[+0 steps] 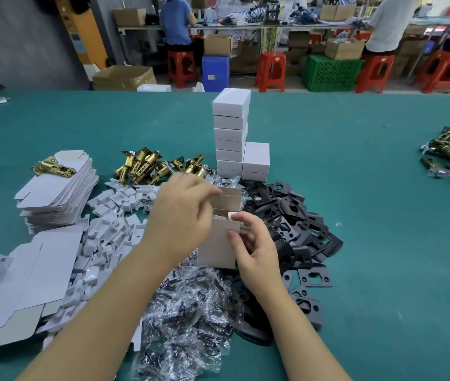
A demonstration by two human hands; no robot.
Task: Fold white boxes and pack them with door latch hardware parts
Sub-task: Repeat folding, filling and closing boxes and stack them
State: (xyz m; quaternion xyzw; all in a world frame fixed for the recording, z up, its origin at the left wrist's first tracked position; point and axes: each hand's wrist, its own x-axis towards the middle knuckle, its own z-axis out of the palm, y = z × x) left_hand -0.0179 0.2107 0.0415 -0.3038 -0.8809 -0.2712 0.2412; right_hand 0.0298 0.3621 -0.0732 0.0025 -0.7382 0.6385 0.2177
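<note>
box (219, 243) contents mostly hidden, left hand (182, 213) fingertips blurred, far workers' heads cropped

head-worn view, forward-down, close over table (355, 188)

Your two forearms enter from the lower edge bare to the elbow, no sleeves, gloves, watch or rings showing on your left hand (182, 215) or your right hand (257, 246), fingernails short and unpainted.
</note>
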